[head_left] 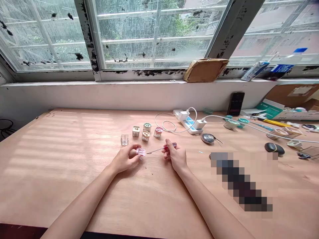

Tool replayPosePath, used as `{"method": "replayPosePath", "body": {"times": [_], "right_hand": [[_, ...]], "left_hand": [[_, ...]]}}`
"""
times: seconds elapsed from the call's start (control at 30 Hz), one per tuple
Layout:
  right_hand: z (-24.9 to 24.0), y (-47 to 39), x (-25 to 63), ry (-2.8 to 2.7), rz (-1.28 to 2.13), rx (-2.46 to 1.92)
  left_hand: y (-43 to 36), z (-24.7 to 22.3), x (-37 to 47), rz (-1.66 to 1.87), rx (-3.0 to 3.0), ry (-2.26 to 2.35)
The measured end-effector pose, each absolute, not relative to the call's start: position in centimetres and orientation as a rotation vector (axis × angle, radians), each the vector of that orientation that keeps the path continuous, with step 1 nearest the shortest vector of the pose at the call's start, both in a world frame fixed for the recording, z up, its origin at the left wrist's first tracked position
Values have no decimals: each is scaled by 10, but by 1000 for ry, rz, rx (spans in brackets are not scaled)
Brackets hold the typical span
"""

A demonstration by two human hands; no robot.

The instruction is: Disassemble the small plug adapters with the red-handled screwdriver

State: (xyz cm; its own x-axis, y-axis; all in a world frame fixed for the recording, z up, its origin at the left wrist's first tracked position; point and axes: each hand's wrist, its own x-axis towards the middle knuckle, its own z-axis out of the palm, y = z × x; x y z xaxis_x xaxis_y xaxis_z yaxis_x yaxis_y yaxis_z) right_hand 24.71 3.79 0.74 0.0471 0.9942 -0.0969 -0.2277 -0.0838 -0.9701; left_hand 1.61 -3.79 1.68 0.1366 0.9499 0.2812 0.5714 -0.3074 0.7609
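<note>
My left hand (127, 158) holds a small pinkish clear plastic piece (141, 152) between its fingers, low over the table. In my right hand (175, 155) is a thin screwdriver (157, 150) with a reddish handle; its tip points left, a small gap away from the plastic piece. Behind them stand several small holders: a clear one (124, 140), a brown-topped one (136, 131), a green-topped one (147, 126), an orange-topped one (146, 135) and a pink-topped one (158, 132). Tiny screws (152, 173) lie in front of my hands.
A power strip (188, 122) with white plugs and cables lies behind my right hand. To the right are a mouse (208, 138), a black mouse (274, 148), a blurred-out dark object (243, 184), a phone (235, 104) against the wall and an open cardboard box (294, 96).
</note>
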Motion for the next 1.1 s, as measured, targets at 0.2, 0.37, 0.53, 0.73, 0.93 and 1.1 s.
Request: {"method": "replayPosePath", "body": {"times": [0.2, 0.37, 0.53, 0.73, 0.93, 1.1], "right_hand": [[12, 36, 245, -814, 1430, -1059], [14, 31, 240, -755, 1514, -1024], [13, 27, 235, -748, 1531, -1011], [15, 26, 234, -785, 1488, -1006], [18, 24, 232, -820, 1430, -1011], [17, 23, 231, -836, 1406, -992]], "left_hand": [[-38, 19, 19, 1063, 1973, 1447], [-37, 16, 22, 1098, 2028, 1397], [-37, 11, 24, 1113, 2094, 1372], [-36, 12, 27, 1175, 2192, 1324], [-36, 14, 29, 1172, 2323, 1280], [-37, 13, 29, 1166, 2363, 1268]]}}
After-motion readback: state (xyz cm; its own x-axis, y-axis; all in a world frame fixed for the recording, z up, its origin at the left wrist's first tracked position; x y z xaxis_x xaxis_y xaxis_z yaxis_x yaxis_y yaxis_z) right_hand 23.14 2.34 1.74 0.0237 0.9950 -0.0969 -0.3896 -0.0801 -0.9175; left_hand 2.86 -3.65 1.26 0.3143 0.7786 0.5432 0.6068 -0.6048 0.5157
